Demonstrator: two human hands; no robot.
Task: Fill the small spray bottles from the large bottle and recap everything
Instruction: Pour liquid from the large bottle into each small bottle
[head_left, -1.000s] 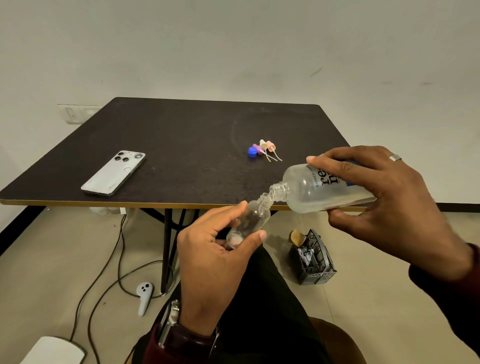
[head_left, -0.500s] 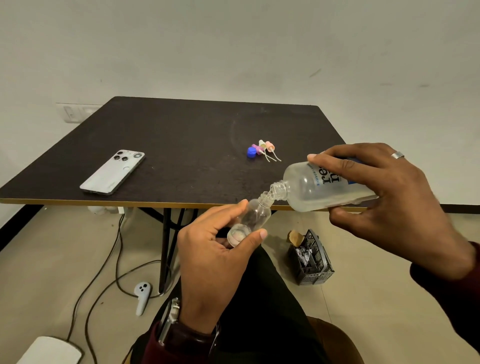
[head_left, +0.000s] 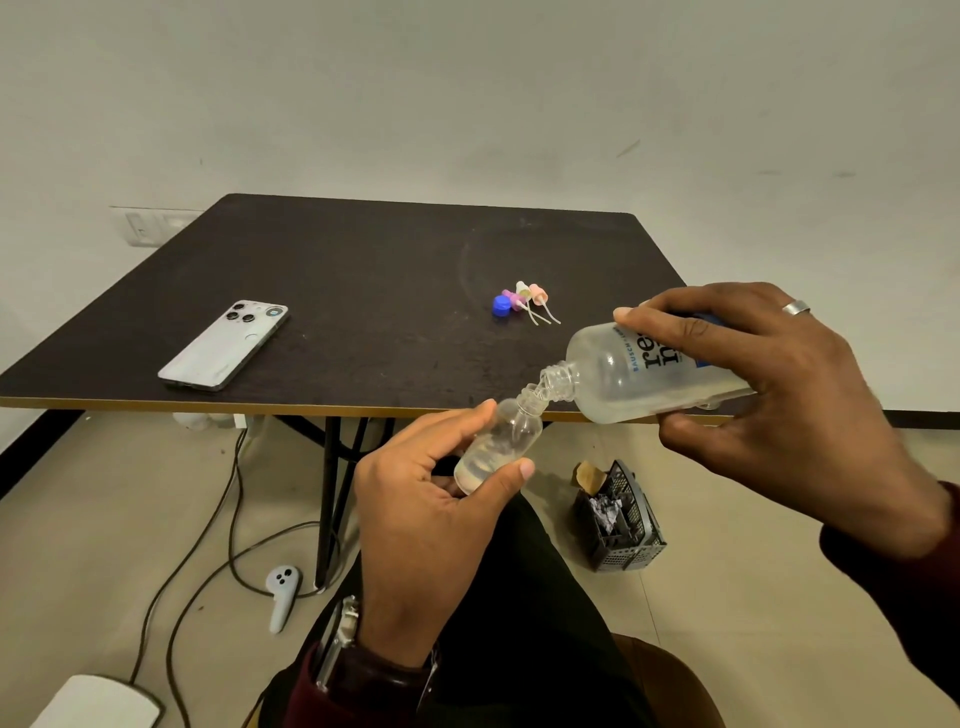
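Note:
My left hand (head_left: 426, 514) grips a small clear spray bottle (head_left: 501, 441), uncapped and tilted, just below the table's front edge. Clear liquid stands in its lower part. My right hand (head_left: 784, 405) holds the large translucent bottle (head_left: 623, 374) tipped almost flat, its open threaded neck touching the small bottle's mouth. On the dark table (head_left: 363, 291) lie a blue cap (head_left: 501, 305) and three pastel spray heads (head_left: 527, 299) with thin dip tubes, close together.
A white phone (head_left: 226, 344) lies face down on the table's left. On the floor are a small black basket with crumpled paper (head_left: 621, 519), a white controller (head_left: 283, 595), cables (head_left: 208, 530) and a white object (head_left: 93, 701) at bottom left. My dark-trousered lap is below the hands.
Both hands and bottles hold nearly the same pose. The liquid level in the small bottle has risen a little.

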